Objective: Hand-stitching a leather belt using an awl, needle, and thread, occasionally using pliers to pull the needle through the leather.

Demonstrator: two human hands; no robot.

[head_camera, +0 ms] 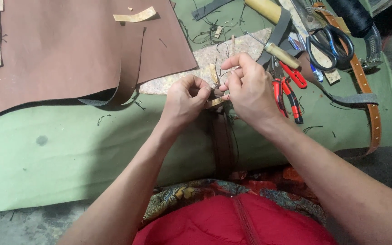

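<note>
Your left hand (184, 100) and right hand (246, 88) meet at the middle of the green cloth (69, 145); both are pinched shut on the far end of a narrow brown leather strap (222, 138), whose long axis runs from your lap straight away to the fingers; a tan strip end (216, 102) bridges the two hands; the red-handled pliers (286, 90) lie just right of the right hand.

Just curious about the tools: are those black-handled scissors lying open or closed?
Closed, it seems: the black-handled scissors lie on the green mat with their loops together; blades partly hidden.
</note>
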